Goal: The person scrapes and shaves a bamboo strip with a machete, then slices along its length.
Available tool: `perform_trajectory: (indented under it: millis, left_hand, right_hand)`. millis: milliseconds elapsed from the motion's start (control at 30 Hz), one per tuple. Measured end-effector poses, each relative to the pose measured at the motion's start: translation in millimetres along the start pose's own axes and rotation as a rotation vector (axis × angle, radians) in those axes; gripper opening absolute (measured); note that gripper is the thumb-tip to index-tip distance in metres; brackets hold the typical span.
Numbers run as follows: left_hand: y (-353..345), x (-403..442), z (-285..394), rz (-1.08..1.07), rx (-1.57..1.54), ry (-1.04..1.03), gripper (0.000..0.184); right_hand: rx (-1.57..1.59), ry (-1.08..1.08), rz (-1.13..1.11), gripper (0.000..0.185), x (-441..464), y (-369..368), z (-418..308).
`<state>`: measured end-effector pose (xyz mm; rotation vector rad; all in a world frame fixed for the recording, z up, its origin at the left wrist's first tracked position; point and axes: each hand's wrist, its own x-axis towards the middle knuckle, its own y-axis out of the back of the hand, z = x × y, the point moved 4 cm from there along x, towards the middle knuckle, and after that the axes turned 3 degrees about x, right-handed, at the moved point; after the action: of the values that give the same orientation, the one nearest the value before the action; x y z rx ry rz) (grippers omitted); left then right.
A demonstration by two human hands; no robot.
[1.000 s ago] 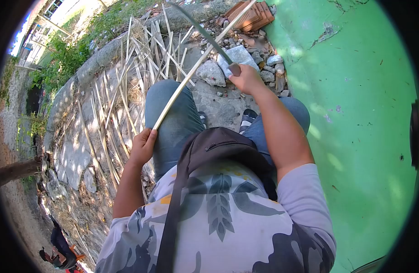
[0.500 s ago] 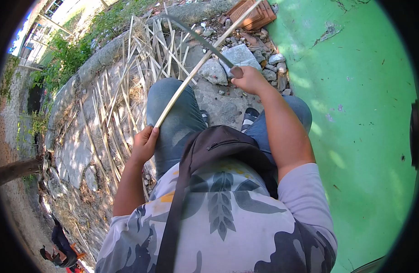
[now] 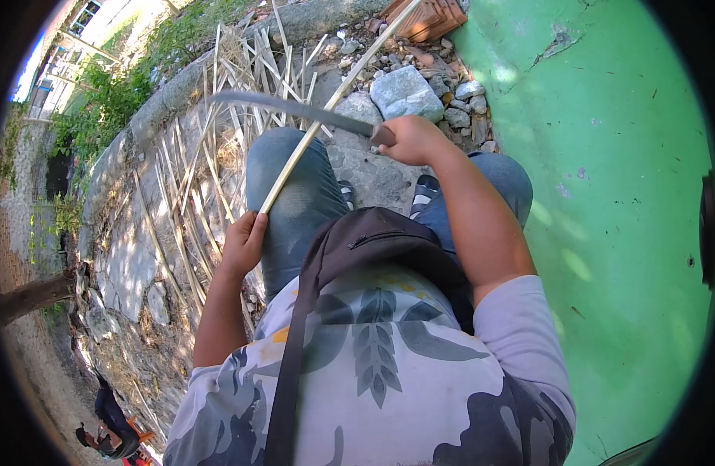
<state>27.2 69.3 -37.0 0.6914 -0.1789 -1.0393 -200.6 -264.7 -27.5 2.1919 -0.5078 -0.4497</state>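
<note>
My left hand (image 3: 244,238) is closed round the lower end of a long pale bamboo strip (image 3: 301,149), which slants up to the right past my left knee. In my right hand (image 3: 412,141) is the handle of a machete (image 3: 299,107). Its long, slightly curved grey blade points left and crosses the strip above my knee; whether the edge touches the strip I cannot tell. Both fists stay apart, one on either side of my lap. A dark waist bag (image 3: 373,241) lies across my lap.
Many split bamboo strips (image 3: 190,198) lie in a loose pile on the ground at left. Pale rocks (image 3: 406,95) and stacked orange tiles (image 3: 431,19) are ahead. Green painted floor (image 3: 598,194) stretches along my right. A person (image 3: 113,423) sits far off at lower left.
The machete blade has swung down and to the left, from pointing up-left to nearly level. My right hand has shifted slightly left and down. My left hand keeps its hold on the strip.
</note>
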Motion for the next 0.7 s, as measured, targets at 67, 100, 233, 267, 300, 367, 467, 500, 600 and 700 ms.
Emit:
perform_trajectory:
  millis: [67,100,233,267,300,367,467,500,600,700]
  left_hand:
    - [0,-3,11,0.030,0.036,-0.008,0.042]
    - [1,-3,16,0.046,0.054,-0.016,0.042]
    - [4,3,10,0.008,0.064,-0.007,0.043]
    - [3,4,10,-0.002,0.057,0.007,0.043]
    - [2,4,10,-0.013,0.050,0.022,0.043]
    - [0,6,6,-0.020,0.032,0.022,0.043]
    - [1,4,7,-0.008,0.021,0.010,0.042]
    - [1,3,7,0.003,0.033,-0.002,0.042]
    - [0,-3,7,0.042,0.064,-0.027,0.042]
    - [0,-3,10,0.058,0.084,-0.038,0.042]
  right_hand:
    - [0.146,-0.197,0.057,0.034,12,8,32]
    - [0.219,-0.295,0.088,0.036,14,14,37]
    - [0.192,-0.277,0.127,0.040,7,17,35]
    - [0.226,-0.297,0.050,0.038,3,12,34]
    - [0.150,-0.210,0.031,0.034,-1,5,23]
    - [0.000,-0.030,-0.010,0.028,-7,-9,3]
    - [-0.136,0.042,-0.170,0.025,-18,-8,-39]
    - [-0.123,0.019,-0.140,0.026,-14,-7,-35]
    - [0.047,-0.095,-0.021,0.031,4,4,7]
    - [0.196,-0.324,0.135,0.046,18,19,43]
